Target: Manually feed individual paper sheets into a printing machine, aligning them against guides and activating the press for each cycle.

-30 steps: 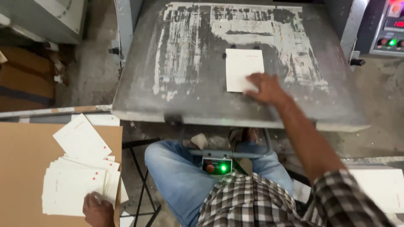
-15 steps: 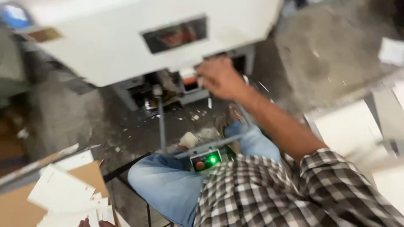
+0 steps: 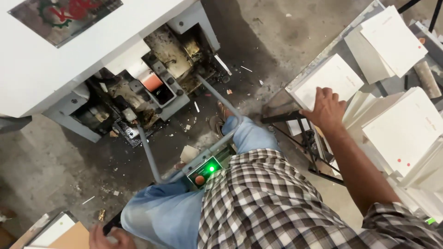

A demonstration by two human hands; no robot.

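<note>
Reaching out to the person's own right, the right hand was laid palm-down, fingers spread wide, on a white card sheet that topped a stack on a grey metal side table. Nothing was gripped; the fingertips were pressed flat on the sheet's near edge. The sheet was seen as a flat rectangle, smooth and matte, with its long axis running from lower left to upper right in the head view, away from the body and slanted toward further piles. It lay well to the right of the seated body, so the right hand was by far the nearer; the left was well apart from it, across the lap.

The left hand was caught only at the bottom edge of the frame, beside the left knee and near a brown cardboard board bearing a pale sheet. Its fingers seemed curled, but whether anything was held could not be told.

More white sheets, stiff and sharp-cornered, were fanned loosely over the right side of the table, some overlapping, two marked with small red dots. Between the knees a small control box with a lit green lamp and a red button was mounted on a bent grey tube frame. Ahead, the greasy, dark underside of a white-cased machine was exposed above a rough concrete floor strewn with paper scraps. Blue jeans and a checked shirt were worn.
</note>
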